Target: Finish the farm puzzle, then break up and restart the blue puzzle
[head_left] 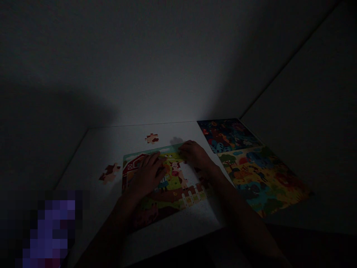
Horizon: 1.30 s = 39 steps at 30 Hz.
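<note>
A partly assembled farm jigsaw puzzle (174, 195), with a red barn, a cow and a white fence, lies on the white table. Across its left half rests my left hand (149, 169), palm down and fingers stretched over the barn side. My right hand (195, 153) is at the puzzle's upper right edge, its fingers bent together and the tips touching that edge. Whatever is under those fingertips is hidden. Bare table shows through a gap right of the cow. Two loose brown-and-cream puzzle pieces, one piece (152, 139) above and another piece (110, 173) to the left, lie apart from the puzzle.
On the right lie a dark blue picture puzzle (230, 134) and, nearer me, a yellow savanna animal puzzle (262, 176). Pale walls (156, 74) rise behind and to the right of the table. A blurred purple patch (52, 230) fills the lower left. Lighting is dim.
</note>
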Motion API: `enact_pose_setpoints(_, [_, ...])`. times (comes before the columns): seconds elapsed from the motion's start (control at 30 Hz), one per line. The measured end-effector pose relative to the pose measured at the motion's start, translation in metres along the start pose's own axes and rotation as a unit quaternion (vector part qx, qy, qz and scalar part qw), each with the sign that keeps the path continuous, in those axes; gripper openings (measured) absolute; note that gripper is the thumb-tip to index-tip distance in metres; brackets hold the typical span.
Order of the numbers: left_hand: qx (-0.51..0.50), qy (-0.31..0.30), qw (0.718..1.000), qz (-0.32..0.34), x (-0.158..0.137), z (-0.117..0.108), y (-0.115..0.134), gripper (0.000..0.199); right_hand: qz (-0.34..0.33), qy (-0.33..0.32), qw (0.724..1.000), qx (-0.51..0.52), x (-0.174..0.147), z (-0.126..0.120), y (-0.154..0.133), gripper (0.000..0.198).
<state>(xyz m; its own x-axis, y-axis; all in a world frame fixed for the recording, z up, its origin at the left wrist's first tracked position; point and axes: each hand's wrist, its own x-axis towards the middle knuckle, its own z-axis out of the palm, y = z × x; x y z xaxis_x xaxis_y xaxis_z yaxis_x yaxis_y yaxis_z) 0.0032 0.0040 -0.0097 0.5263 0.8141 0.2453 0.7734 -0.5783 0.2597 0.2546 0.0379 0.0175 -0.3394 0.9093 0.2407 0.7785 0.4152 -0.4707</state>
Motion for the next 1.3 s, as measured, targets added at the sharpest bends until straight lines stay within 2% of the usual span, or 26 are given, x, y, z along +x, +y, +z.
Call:
enact_pose_setpoints(0.1, [0.0,0.01,1.0,0.004,0.0,0.002,-0.001,0.035,0.064,0.07,0.995,0.043,-0.002,-0.01,0.013,0.022])
enact_pose_setpoints(0.27, [-0.006,0.003,1.0,0.006,0.0,0.001,-0.002,0.035,0.051,-0.021,0.992,0.115,-0.005,-0.013,0.031,0.015])
enact_pose_setpoints(0.53, [-0.004,0.004,1.0,0.001,-0.001,0.003,-0.002,0.037,0.052,-0.012,0.986,0.159,-0.007,-0.012,0.029,0.014])
enact_pose_setpoints(0.7, [-0.006,-0.002,1.0,-0.001,-0.001,-0.001,0.0,0.037,0.041,-0.029,0.98,0.191,-0.007,-0.01,0.024,0.011])
enact_pose_setpoints(0.77, [-0.001,-0.003,1.0,0.001,-0.001,-0.006,0.002,0.036,0.065,0.008,0.978,0.198,-0.007,-0.007,0.029,0.013])
enact_pose_setpoints(0.9, [0.015,-0.02,1.0,0.014,0.004,-0.025,0.016,0.036,0.155,0.11,0.962,0.195,-0.006,-0.002,0.045,0.023])
enact_pose_setpoints(0.97, [0.011,-0.037,0.999,0.031,0.011,-0.033,0.028,0.037,0.154,0.107,0.968,0.164,-0.005,-0.001,0.05,0.022])
enact_pose_setpoints(1.03, [0.006,-0.05,0.997,0.051,0.022,-0.036,0.04,0.036,0.123,0.085,0.981,0.122,-0.004,0.0,0.053,0.02])
enact_pose_setpoints(1.17, [-0.002,-0.036,0.997,0.072,0.044,-0.017,0.054,0.035,0.089,0.067,0.991,0.073,-0.001,0.0,0.053,0.019])
enact_pose_setpoints(1.3, [-0.027,0.012,0.994,0.104,0.052,0.01,0.049,0.034,0.084,0.072,0.992,0.056,-0.002,0.002,0.053,0.018])
